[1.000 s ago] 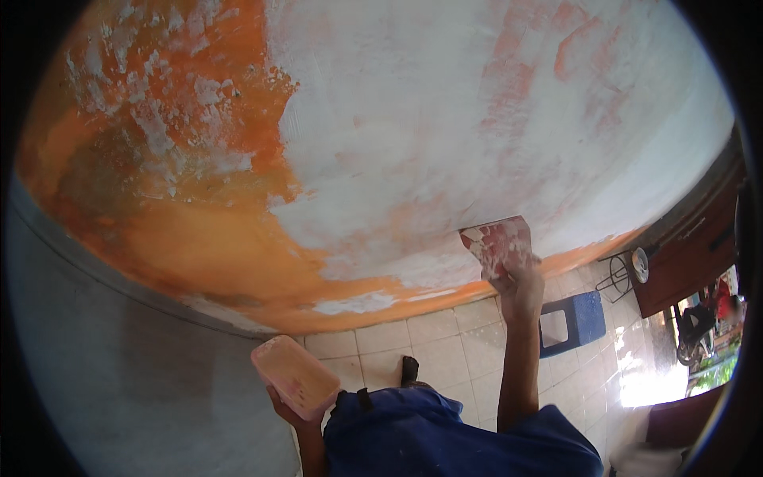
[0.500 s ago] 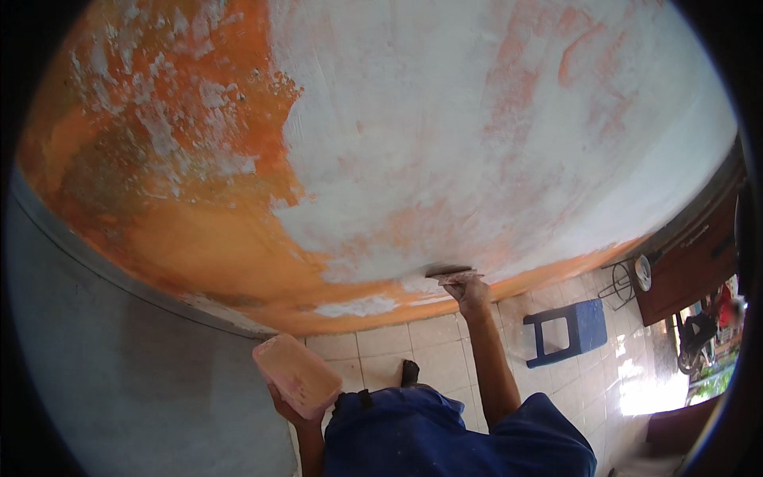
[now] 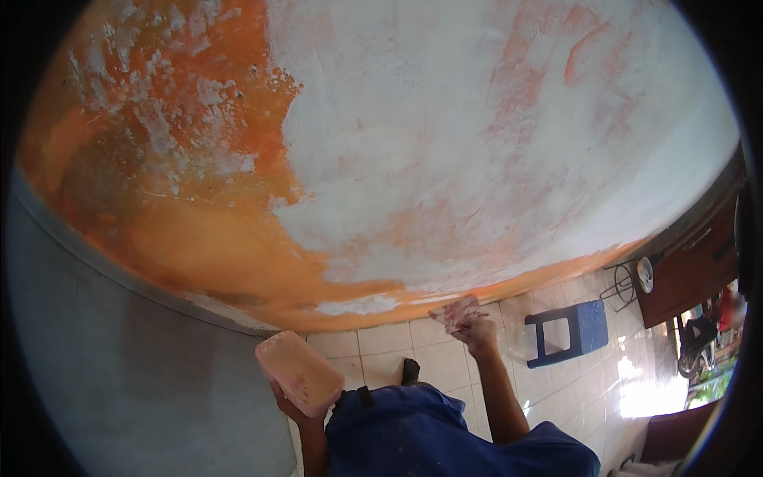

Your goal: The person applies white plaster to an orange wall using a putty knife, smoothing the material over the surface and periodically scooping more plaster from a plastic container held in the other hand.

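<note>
In front of me stands an orange wall (image 3: 191, 238), much of it coated with whitish filler (image 3: 381, 159). My right hand (image 3: 480, 335) is closed around a putty knife (image 3: 457, 312) whose broad blade is smeared with pinkish-white paste. The blade is apart from the wall, just below its lower orange band. At the lower left, my left hand (image 3: 296, 404) grips a pink rectangular tub (image 3: 300, 372) by its side and underside. Some pale, pinkish residue shows in the tub; how much it holds I cannot tell.
A blue plastic stool (image 3: 584, 327) is on the tiled floor (image 3: 381, 346) to the right. Beyond it are a wire stand (image 3: 620, 286), a white round dish (image 3: 644, 274) and brown furniture (image 3: 691, 270). A grey panel (image 3: 159, 358) fills the lower left.
My right hand has drawn the putty knife down and away from the wall, turning its smeared face into view. The left hand and tub have hardly moved.
</note>
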`<state>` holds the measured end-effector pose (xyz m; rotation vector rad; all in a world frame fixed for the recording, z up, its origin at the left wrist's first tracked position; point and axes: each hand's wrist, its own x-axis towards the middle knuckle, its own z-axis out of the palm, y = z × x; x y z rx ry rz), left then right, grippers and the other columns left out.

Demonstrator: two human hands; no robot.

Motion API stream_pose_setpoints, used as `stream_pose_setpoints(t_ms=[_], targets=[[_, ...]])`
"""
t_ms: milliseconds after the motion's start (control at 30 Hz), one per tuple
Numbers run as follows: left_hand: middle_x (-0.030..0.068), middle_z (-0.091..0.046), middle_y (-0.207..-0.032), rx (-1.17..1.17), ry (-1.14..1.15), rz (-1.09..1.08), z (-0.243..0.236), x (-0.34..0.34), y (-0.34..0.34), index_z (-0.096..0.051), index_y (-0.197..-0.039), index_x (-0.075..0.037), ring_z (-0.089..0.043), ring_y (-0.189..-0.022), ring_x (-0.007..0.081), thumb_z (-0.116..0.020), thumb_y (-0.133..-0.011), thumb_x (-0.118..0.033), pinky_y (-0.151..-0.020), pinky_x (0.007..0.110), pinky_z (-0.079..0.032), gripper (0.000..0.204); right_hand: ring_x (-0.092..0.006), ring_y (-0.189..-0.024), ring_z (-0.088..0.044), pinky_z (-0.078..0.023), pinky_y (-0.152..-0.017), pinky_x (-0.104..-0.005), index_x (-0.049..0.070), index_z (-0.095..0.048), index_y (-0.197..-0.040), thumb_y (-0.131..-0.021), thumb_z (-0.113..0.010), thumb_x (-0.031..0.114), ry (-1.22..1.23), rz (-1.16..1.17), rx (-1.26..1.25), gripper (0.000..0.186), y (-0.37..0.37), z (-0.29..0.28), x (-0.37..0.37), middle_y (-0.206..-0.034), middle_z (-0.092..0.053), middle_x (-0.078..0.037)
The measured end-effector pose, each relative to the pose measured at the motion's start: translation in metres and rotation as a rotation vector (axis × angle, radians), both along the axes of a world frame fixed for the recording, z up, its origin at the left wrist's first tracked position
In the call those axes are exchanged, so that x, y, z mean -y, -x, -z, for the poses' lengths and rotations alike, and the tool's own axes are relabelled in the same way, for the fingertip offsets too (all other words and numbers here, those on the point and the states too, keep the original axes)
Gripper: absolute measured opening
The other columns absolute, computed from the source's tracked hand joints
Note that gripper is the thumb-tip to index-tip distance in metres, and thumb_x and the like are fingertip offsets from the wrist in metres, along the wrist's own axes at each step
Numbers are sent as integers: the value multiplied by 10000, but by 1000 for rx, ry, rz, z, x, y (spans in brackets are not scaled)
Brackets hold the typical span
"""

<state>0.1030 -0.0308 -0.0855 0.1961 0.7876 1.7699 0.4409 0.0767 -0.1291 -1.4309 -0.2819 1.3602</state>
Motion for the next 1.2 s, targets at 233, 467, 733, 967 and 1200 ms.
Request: stream_pose_setpoints(t_ms=[233, 467, 733, 967, 1200], targets=[[107, -464, -1124, 209, 2, 23, -4, -7, 1, -326, -1254, -101, -510, -983, 270, -318, -859, -533, -788, 429, -459, 585, -292, -735, -614, -543, -695, -387, -73, -522, -811, -748, -475, 0, -199, 15, -147, 107, 9, 58, -84, -819, -580, -182], [102, -473, -1101, 168, -1, -3, 1, -1, 4, -335, -1249, -105, -520, -965, 261, -293, -868, -521, -772, 429, -468, 566, -265, -700, -618, -555, -655, -372, -111, -524, -876, -769, -529, -3, -515, 102, -107, 152, 39, -181, -18, -791, -584, -176], [99, -474, -1099, 159, -5, 3, -1, 1, 2, -332, -1250, -110, -521, -962, 265, -313, -866, -519, -774, 431, -466, 561, -273, -728, -612, -553, -636, -411, -59, -511, -855, -694, -512, -45, -191, 165, -53, 162, 11, -61, 1, -775, -575, -143], [99, -472, -1119, 187, 1, -5, 0, -3, 3, -330, -1257, -117, -521, -973, 272, -329, -860, -522, -790, 437, -458, 566, -290, -703, -601, -553, -652, -420, -84, -491, -757, -686, -496, -70, -181, 143, -1, 72, -15, 53, -75, -740, -558, -177], [100, -478, -1102, 150, -24, 31, -6, -10, -9, -343, -1241, -105, -525, -964, 260, -327, -872, -498, -785, 416, -460, 539, -287, -743, -614, -540, -687, -373, -91, -529, -835, -764, -504, 34, -387, 82, 50, 146, -19, -134, -57, -818, -583, -173]])
